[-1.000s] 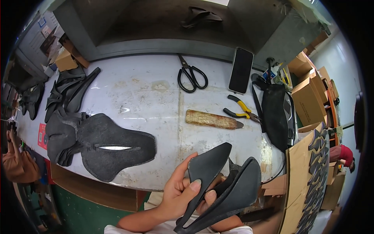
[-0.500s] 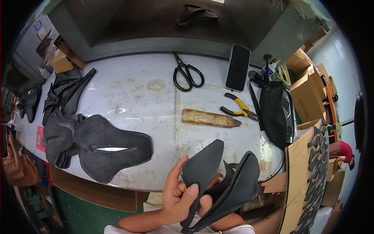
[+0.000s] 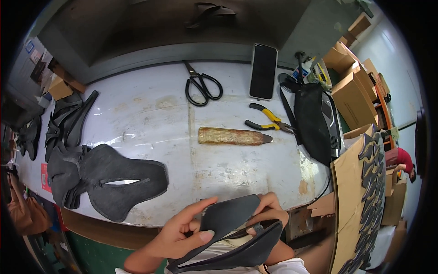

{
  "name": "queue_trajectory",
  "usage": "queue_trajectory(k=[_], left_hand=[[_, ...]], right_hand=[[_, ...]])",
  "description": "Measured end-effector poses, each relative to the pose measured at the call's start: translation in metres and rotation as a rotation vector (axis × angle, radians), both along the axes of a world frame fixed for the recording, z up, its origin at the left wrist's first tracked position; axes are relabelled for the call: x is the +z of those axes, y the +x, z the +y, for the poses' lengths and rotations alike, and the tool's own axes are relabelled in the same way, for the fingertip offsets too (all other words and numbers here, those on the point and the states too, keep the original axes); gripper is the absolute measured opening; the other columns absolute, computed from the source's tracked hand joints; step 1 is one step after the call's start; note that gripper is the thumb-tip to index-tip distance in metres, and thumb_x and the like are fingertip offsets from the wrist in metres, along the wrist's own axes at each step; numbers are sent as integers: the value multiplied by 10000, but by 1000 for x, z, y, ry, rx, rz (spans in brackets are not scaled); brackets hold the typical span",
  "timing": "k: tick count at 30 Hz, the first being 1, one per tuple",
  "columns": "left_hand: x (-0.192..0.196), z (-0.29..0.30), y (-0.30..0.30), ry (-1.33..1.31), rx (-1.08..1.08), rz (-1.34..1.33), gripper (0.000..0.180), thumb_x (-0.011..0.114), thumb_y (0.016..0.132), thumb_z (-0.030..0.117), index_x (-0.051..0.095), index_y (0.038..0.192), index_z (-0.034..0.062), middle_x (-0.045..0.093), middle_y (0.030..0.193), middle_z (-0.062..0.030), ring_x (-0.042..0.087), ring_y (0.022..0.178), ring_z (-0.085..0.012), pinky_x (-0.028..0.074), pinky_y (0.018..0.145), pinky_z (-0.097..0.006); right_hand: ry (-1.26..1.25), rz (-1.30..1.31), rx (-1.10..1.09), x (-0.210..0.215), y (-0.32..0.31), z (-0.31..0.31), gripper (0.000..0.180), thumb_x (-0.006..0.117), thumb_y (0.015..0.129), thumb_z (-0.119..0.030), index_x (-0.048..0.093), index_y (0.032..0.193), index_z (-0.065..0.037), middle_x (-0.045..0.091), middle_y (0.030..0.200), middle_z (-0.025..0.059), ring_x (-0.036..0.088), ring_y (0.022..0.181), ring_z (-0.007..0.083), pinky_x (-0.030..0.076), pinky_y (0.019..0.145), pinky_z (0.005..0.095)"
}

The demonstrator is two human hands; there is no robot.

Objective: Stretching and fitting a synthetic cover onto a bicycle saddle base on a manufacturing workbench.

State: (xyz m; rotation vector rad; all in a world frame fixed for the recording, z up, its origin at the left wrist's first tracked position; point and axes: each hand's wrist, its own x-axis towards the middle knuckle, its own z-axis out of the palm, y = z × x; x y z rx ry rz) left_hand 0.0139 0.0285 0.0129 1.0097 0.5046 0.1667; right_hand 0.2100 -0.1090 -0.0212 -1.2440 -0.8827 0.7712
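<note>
A pointed black piece, looking like a shoe upper, is held low over the table's near edge. It is folded, with two long panels that spread apart and meet toward the lower left. My left hand grips the upper panel, thumb on its face and fingers behind. At the far end, my right hand has its fingers curled around the piece's edge between the panels; part of that hand is hidden. To the left lie flat black pieces, stacked, the top one with a narrow slit.
On the white table lie a knife with a wrapped handle, yellow-black pliers, black scissors, a phone and a black pouch. More black pieces stand at the left. Cardboard bearing dark pieces rises at right.
The black piece has tipped from upright to a flatter slant and come lower. My right hand has moved up to its far end. The view has shifted slightly to the right.
</note>
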Motion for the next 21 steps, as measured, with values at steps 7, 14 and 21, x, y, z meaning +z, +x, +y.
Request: queue_trajectory(k=[7, 14, 21], left_hand=[[-2, -6, 2, -258, 126, -21, 744, 666, 869, 89, 264, 1486, -17, 631, 1177, -112, 630, 975, -104, 467, 859, -217], [-9, -9, -2, -279, 36, -46, 672, 574, 943, 53, 233, 1522, 44, 630, 823, 6, 507, 687, 2, 364, 673, -150], [-5, -8, -2, -233, -17, -66, 714, 592, 937, 61, 202, 1535, 50, 607, 781, 17, 488, 657, -8, 354, 624, -163]], right_hand=[[323, -3, -182, -3, -14, 8, 155, 781, 777, -48, 692, 765, 77, 474, 1192, 169, 556, 1103, 376, 507, 913, 428], [200, 175, -3, 12, -12, 1, 117, 731, 808, 8, 678, 838, 107, 467, 1333, 234, 538, 1208, 433, 515, 972, 449], [244, 163, 8, 12, -12, -1, 73, 719, 792, 56, 671, 814, 107, 493, 1307, 226, 585, 1150, 431, 549, 934, 437]])
